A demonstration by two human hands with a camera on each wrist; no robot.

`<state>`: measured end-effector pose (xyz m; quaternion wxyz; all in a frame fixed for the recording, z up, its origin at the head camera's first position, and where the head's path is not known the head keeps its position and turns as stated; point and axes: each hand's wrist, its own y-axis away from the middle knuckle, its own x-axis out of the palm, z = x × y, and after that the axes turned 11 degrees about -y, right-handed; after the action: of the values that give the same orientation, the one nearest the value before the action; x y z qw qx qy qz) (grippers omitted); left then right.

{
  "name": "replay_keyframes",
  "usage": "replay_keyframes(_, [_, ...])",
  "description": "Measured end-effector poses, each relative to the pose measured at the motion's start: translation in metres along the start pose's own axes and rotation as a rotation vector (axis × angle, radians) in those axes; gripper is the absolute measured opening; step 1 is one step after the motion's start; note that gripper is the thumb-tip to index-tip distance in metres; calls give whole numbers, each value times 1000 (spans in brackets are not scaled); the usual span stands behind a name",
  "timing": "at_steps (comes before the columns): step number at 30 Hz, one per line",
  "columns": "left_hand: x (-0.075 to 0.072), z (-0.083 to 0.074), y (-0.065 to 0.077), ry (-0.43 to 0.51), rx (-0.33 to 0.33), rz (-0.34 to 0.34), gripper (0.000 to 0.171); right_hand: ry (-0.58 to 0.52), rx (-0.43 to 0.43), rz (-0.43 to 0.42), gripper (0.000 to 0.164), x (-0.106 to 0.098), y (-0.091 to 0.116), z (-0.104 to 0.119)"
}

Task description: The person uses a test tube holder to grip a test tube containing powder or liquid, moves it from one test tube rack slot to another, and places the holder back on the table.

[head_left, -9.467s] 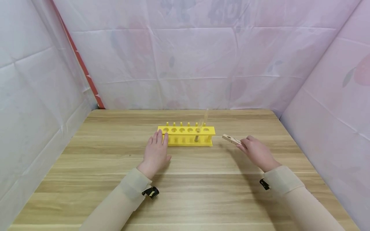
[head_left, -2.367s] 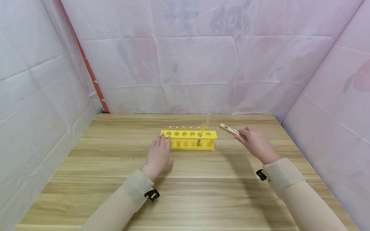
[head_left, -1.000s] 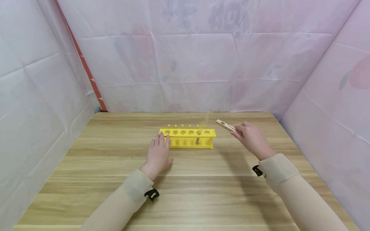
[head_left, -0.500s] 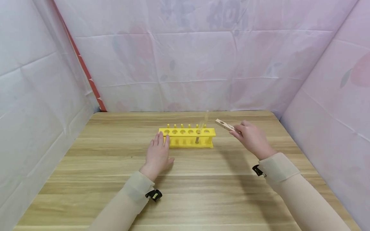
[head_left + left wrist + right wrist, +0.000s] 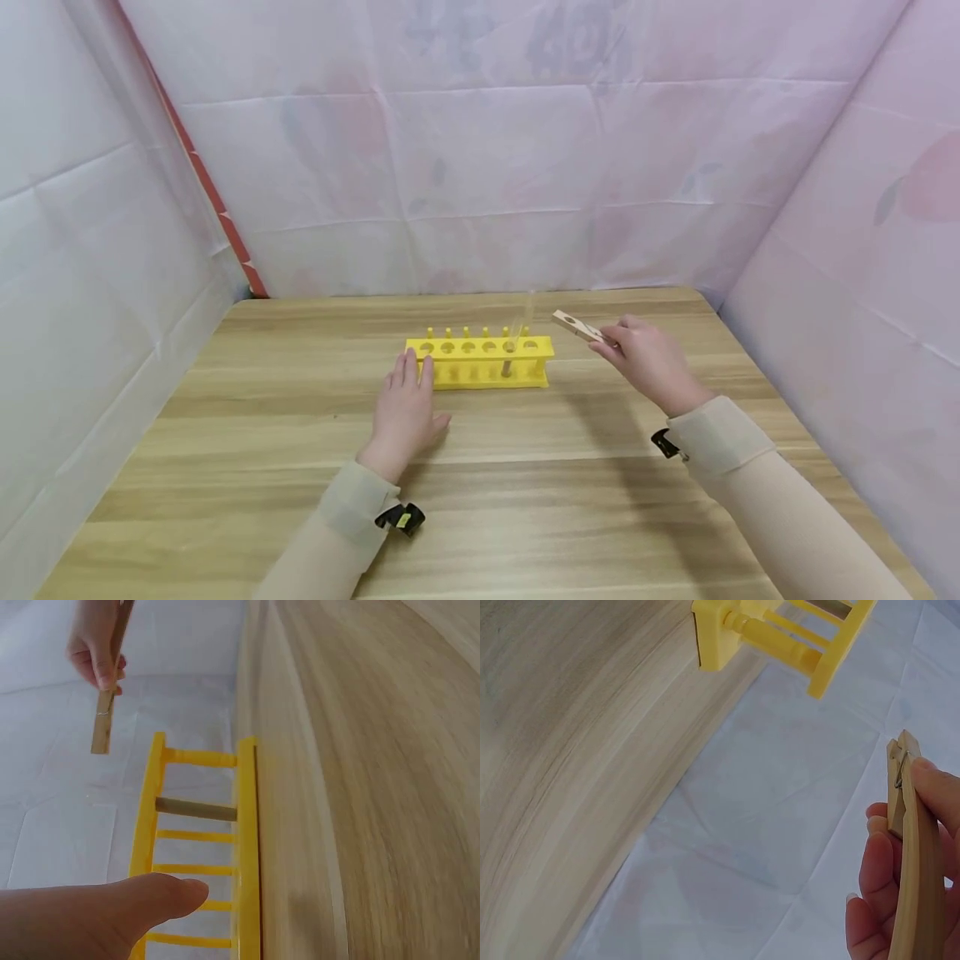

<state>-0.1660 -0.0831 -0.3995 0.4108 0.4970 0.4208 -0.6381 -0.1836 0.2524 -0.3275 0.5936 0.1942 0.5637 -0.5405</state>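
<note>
A yellow test tube rack [image 5: 480, 348] stands on the wooden table, with a row of holes and pegs behind them. One clear test tube [image 5: 507, 367] sits in its fifth hole from the left, dark matter low inside; its upper part is faint. My left hand [image 5: 402, 408] rests its straight fingertips on the rack's left end, thumb held out, as the left wrist view also shows. Right of the rack, above the table, my right hand [image 5: 651, 360] grips a wooden test tube holder [image 5: 922, 877] by its handles. The holder's head points left towards the tube, apart from it.
The wooden table [image 5: 525, 508] fills the lower view. Pale patterned cloth [image 5: 480, 167] hangs behind it and along both sides, with a red strip [image 5: 213, 196] at the back left corner. A dark device [image 5: 401, 518] is strapped at the left wrist.
My right hand has lifted the holder and brought it slightly left, nearer the rack, since the oldest frame. The left hand stays on the rack. The head view has shifted slightly.
</note>
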Motion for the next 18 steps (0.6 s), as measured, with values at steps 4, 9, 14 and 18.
replay_keyframes(4, [2, 3, 3, 18, -25, -2, 93, -14, -13, -1, 19, 2, -1, 3])
replay_keyframes(9, [1, 4, 2, -1, -13, -20, 92, -22, -25, -32, 18, 2, 0, 2])
replay_keyframes(14, [-1, 2, 2, 3, -3, -12, 91, -8, -30, -25, 19, 1, 0, 1])
replay_keyframes(18, [0, 2, 1, -1, 11, -20, 92, -14, -37, -35, 17, 1, -1, 2])
